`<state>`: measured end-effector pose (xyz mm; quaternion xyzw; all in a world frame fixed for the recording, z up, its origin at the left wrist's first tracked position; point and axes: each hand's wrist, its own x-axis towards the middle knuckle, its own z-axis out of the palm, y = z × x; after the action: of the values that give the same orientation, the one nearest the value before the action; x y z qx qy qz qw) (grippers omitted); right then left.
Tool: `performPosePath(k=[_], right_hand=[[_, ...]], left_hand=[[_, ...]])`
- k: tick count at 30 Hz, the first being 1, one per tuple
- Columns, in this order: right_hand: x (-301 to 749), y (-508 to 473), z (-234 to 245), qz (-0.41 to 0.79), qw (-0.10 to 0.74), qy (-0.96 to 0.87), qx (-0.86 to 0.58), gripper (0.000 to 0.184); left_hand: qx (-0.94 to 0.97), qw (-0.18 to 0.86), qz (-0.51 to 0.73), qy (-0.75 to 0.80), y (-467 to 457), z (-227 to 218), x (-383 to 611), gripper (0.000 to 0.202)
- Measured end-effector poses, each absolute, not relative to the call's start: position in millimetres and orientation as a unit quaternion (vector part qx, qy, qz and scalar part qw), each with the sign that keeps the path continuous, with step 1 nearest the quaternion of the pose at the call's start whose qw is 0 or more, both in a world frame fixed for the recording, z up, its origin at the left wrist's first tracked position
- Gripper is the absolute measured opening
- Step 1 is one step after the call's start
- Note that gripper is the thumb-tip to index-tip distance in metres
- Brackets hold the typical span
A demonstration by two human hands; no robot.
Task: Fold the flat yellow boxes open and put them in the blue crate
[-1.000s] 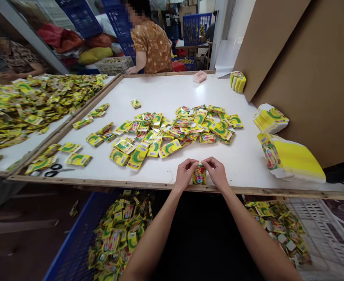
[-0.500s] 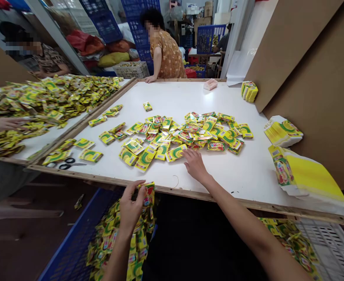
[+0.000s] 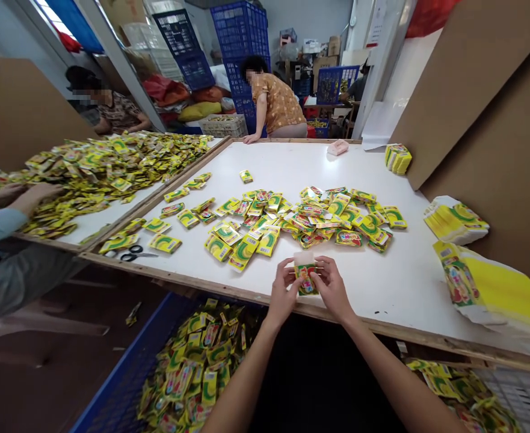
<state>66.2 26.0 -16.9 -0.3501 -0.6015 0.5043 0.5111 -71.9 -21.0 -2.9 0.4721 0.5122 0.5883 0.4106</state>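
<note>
Just over the table's front edge, my left hand [image 3: 284, 293] and my right hand [image 3: 335, 290] grip a small printed packet [image 3: 307, 280] from its two sides. Its front is yellow, green and red, and a pale flap sticks up at the top. Both thumbs press on the front; the other fingers are partly hidden behind it. Beyond my hands, a loose heap of similar yellow-green packets [image 3: 269, 239] spreads across the white table [image 3: 265, 279]. Below the edge, to the left, a blue basket [image 3: 124, 355] holds many more packets.
Black-handled scissors [image 3: 132, 253] lie at the table's left. Stacks of flat yellow cartons [image 3: 485, 282] stand at the right beside a brown cardboard sheet [image 3: 485, 120]. Another worker's hands touch a large packet pile [image 3: 124, 159] at left. A person [image 3: 278, 99] leans on the far edge.
My right hand has left the heap and come back to meet my left, which has risen from above the basket. Both now hold one packet. The view has shifted left and up.
</note>
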Motion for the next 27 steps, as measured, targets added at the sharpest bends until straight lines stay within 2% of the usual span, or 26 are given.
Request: performPosePath(k=[5,10,13,19,22,27], right_hand=[[106.0,21.2,-32.3,0.545,0.486,-0.57,-0.376,0.038],[114.1,31.1,-32.0,0.49,0.459,-0.628,-0.393,0.028],[106.8,37.4,-29.4,0.466,0.459,-0.646,-0.394,0.028],[99.4,37.0,-32.0,0.47,0.511,-0.6,-0.397,0.032],[101.1,33.0,-28.9,0.458,0.495,-0.625,-0.393,0.022],[101.3,31.8,-22.6,0.427,0.491,-0.632,-0.42,0.023]], left_hand=[[0.526,0.47,0.511,0.491,-7.2,-11.1,-52.4,0.045],[0.539,0.488,0.492,0.479,-2.6,-14.4,-58.8,0.031],[0.534,0.49,0.505,0.468,2.7,-13.8,-59.8,0.027],[0.509,0.485,0.545,0.457,10.8,-12.0,-57.2,0.044],[0.51,0.474,0.54,0.473,10.3,-10.3,-57.0,0.028],[0.507,0.44,0.539,0.509,11.7,-7.8,-53.9,0.016]])
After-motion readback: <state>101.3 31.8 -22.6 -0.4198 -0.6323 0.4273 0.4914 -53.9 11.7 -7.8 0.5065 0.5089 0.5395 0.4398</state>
